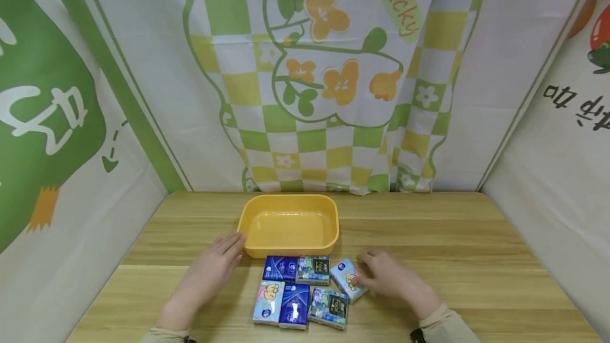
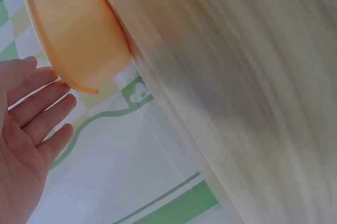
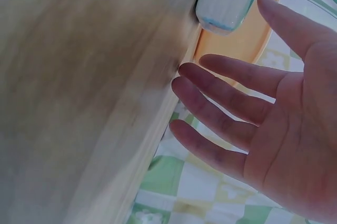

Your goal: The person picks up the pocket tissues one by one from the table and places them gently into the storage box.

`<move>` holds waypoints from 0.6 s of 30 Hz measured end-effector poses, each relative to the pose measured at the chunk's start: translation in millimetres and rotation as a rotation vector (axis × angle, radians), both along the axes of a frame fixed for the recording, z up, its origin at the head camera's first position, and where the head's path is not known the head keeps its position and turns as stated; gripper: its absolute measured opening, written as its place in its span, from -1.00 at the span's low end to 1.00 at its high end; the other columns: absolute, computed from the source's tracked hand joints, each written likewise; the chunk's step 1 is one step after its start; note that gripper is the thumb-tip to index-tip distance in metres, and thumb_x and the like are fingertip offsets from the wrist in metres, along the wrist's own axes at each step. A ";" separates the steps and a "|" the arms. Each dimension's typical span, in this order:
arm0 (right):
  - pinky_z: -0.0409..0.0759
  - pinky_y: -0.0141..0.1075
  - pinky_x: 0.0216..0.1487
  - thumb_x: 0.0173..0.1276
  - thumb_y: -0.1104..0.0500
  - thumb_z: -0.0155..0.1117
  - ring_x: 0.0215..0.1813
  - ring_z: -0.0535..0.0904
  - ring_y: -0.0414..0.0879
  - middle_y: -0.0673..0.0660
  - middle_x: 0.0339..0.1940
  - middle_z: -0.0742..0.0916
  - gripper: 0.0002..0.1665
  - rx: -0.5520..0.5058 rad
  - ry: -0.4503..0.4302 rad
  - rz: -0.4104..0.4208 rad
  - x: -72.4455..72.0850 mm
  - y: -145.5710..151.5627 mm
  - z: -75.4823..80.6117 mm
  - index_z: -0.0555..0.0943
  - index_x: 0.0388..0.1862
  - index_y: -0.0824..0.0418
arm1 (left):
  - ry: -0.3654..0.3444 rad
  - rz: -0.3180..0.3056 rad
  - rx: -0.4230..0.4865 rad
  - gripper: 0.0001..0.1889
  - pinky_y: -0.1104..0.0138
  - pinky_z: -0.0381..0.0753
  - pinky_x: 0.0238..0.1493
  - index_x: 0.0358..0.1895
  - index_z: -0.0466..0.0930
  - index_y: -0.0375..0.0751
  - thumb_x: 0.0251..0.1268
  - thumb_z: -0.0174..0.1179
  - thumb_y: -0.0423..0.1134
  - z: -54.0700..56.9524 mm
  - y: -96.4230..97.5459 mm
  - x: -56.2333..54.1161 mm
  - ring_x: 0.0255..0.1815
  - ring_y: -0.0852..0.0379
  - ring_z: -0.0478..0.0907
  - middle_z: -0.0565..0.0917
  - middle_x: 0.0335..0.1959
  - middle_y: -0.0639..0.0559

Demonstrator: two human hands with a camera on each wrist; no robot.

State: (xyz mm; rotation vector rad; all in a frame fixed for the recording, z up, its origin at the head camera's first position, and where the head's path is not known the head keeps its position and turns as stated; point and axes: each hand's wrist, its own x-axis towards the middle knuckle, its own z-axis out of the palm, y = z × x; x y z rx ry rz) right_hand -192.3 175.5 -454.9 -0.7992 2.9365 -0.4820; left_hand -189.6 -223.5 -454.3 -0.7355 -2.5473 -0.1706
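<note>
My left hand (image 1: pixel 212 269) has its fingertips right at the near left corner of a yellow plastic basin (image 1: pixel 288 252), fingers fairly straight. At the right, my right hand (image 1: pixel 393 278) is beside a light blue tissue pack (image 1: pixel 344 271) with a cartoon print, its thumb overlapping the pack's right side. In the right wrist view the fingers (image 3: pixel 226 90) are spread and the pack (image 3: pixel 226 0) lies just past the thumb tip. Left of that pack are two dark blue tissue packs (image 1: pixel 294 306), two floral packs (image 1: pixel 329 307) and another light blue pack (image 1: pixel 269 301).
All the packs lie on a wooden table (image 1: pixel 429 237) in front of the basin. A green and white checked curtain (image 1: pixel 314 147) hangs behind the table's far edge. Printed white cloth walls (image 1: pixel 548 173) stand at both sides.
</note>
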 end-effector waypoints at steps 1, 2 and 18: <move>0.66 -0.04 0.03 0.20 -0.22 0.28 -0.03 0.62 0.07 0.22 0.01 0.64 -0.28 0.002 0.005 0.007 0.1 -0.3 -0.2 0.55 0.11 0.31 | 0.003 -0.004 -0.003 -0.56 -0.04 0.48 0.24 0.15 0.52 -0.34 0.18 0.26 -0.30 0.3 -1.0 0.6 0.18 -0.16 0.52 0.56 0.17 -0.23; 0.67 -0.05 0.02 0.19 -0.22 0.30 -0.05 0.62 0.06 0.22 -0.01 0.65 -0.28 0.003 0.009 0.012 0.2 -0.5 -0.4 0.56 0.10 0.31 | 0.005 -0.009 -0.005 -0.56 -0.05 0.48 0.24 0.14 0.53 -0.34 0.17 0.26 -0.30 0.5 -1.9 1.0 0.18 -0.16 0.52 0.56 0.17 -0.24; 0.55 -0.39 -0.35 0.16 -0.14 0.37 -0.33 0.45 -0.24 0.01 -0.29 0.57 -0.48 -0.067 -0.120 0.026 -4.5 -6.1 -1.1 0.63 -0.11 0.24 | -0.006 -0.057 -0.020 -0.56 0.00 0.53 0.21 0.17 0.52 -0.30 0.20 0.25 -0.30 -6.8 -12.2 1.3 0.15 -0.14 0.54 0.55 0.19 -0.22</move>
